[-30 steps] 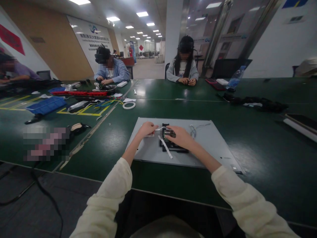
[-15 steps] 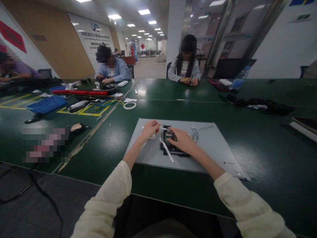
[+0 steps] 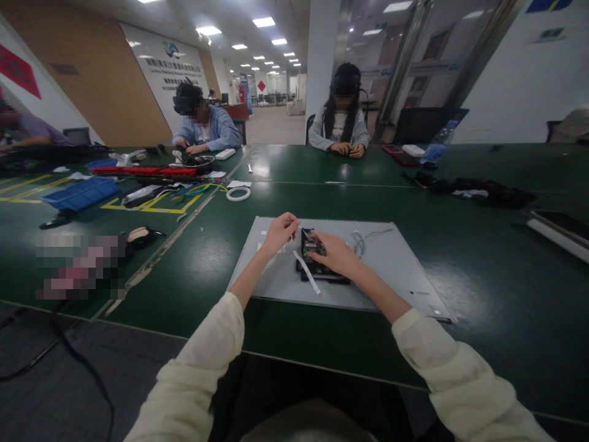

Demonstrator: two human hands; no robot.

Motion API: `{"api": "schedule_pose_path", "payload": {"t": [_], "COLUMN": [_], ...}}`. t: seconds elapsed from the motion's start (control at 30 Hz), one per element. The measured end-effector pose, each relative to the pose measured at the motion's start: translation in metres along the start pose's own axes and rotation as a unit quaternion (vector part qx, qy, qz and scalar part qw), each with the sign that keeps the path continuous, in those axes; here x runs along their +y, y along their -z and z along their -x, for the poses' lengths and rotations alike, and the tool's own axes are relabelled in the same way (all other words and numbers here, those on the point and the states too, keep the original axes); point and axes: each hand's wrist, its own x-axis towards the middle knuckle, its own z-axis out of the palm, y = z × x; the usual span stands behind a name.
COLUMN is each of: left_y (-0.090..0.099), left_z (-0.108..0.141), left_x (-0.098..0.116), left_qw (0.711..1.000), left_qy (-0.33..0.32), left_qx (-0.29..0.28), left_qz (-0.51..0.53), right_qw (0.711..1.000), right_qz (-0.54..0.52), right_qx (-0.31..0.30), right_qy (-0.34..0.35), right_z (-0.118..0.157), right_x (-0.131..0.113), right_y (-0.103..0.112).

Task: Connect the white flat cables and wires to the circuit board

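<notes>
My left hand [image 3: 281,234] is pinched at the upper left of a small green circuit board [image 3: 315,247]. A thin pale strip, apparently a white ribbon cable [image 3: 304,232], runs from its fingertips toward the board. My right hand [image 3: 339,253] grips the board from the right, thumb at the near side and fingers over the far side, covering part of it. Under the board lies a black plastic frame [image 3: 329,274]. Another white flat cable [image 3: 307,273] slants off its left side onto a large grey panel [image 3: 377,270].
A coiled grey cable [image 3: 358,242] rests on the panel's far right. On the green table are a roll of white tape [image 3: 238,194], a blue tray [image 3: 80,194], a computer mouse [image 3: 143,236], a water bottle [image 3: 439,144] and black cloth [image 3: 488,191]. Co-workers sit across the table.
My left hand has lifted slightly away from the board, and less of the pale strip shows between the hands. My right hand keeps its hold. The whole view has shifted a little.
</notes>
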Motion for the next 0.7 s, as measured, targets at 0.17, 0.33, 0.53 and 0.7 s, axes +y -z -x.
{"api": "schedule_pose_path", "payload": {"t": [0.17, 0.33, 0.53, 0.7], "left_y": [-0.008, -0.026, -0.035, -0.030], "left_z": [-0.001, -0.012, -0.018, 0.001], "left_x": [0.004, 0.032, 0.084, 0.081], "left_qw": [0.999, 0.997, 0.984, 0.979], "left_qy": [-0.039, -0.060, -0.087, -0.059], "left_qx": [-0.019, -0.006, -0.005, -0.038], "left_qz": [-0.013, 0.051, 0.157, 0.193], "right_qw": [1.000, 1.000, 0.998, 0.985], "right_qz": [-0.008, -0.020, -0.058, -0.154], "right_qx": [-0.003, -0.005, 0.017, 0.073], "right_qy": [0.002, 0.002, 0.013, -0.002], "right_z": [0.001, 0.001, 0.002, 0.002], "right_x": [0.001, 0.004, 0.006, 0.004], "right_y": [-0.002, -0.003, -0.006, 0.003]}}
